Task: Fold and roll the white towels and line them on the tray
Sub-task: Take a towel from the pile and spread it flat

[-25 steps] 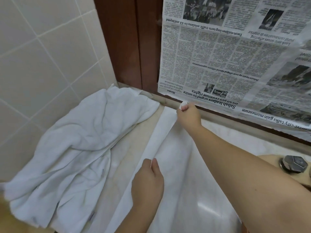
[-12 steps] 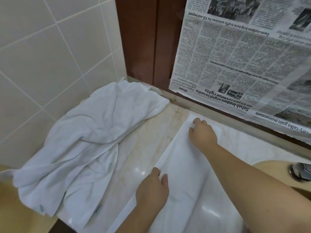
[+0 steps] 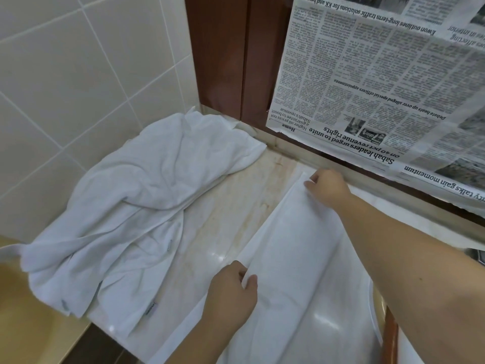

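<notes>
Pinching the flat towel's (image 3: 294, 258) left fold with both hands (image 3: 231, 292) (image 3: 328, 187), we should keep edges aligned.

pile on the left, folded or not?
Not folded. The towel pile lies crumpled and creased on the counter, against the tiled wall. Both hands are on a separate flat towel.

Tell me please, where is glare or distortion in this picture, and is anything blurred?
Head view: small bright glare spots on the countertop and on the flat white towel; wide-angle bending curves the wall tiles; the newspaper print stays readable; the right forearm looks soft at the frame's edge.
</notes>
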{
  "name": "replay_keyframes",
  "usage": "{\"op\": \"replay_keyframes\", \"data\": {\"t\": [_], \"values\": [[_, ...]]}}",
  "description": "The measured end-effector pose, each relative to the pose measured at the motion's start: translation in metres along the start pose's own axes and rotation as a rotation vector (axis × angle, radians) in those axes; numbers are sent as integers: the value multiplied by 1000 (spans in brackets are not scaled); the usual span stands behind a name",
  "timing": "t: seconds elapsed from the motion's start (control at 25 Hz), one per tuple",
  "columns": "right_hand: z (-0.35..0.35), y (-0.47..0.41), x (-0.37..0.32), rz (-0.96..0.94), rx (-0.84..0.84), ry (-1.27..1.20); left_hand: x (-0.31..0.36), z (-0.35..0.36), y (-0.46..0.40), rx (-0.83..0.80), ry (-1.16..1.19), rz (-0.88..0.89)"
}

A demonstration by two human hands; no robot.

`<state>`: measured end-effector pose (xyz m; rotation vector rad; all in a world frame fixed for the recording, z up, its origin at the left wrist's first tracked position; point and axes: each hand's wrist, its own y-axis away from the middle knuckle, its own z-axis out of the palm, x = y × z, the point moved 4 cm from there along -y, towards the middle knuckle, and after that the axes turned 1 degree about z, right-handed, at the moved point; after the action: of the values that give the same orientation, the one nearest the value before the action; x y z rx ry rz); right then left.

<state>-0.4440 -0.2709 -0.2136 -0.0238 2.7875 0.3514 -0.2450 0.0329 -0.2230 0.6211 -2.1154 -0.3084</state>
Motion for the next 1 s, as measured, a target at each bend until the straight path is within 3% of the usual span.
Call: {"op": "replay_keyframes", "data": {"t": [0.2, 0.4, 0.8, 0.88, 1.0], "values": [[4, -3, 9, 81, 2, -217, -7, 3, -1, 51, 33, 7], [9, -9, 10, 140, 33, -257, -6, 2, -9, 110, 8, -97], [20, -13, 2, 98, 119, -15, -4, 2, -18, 159, -59, -183], [18, -9, -4, 43, 201, 41, -3, 1, -21, 165, -91, -190], [15, -1, -17, -152, 319, 320, -2, 2, -22, 169, -149, -191]]}}
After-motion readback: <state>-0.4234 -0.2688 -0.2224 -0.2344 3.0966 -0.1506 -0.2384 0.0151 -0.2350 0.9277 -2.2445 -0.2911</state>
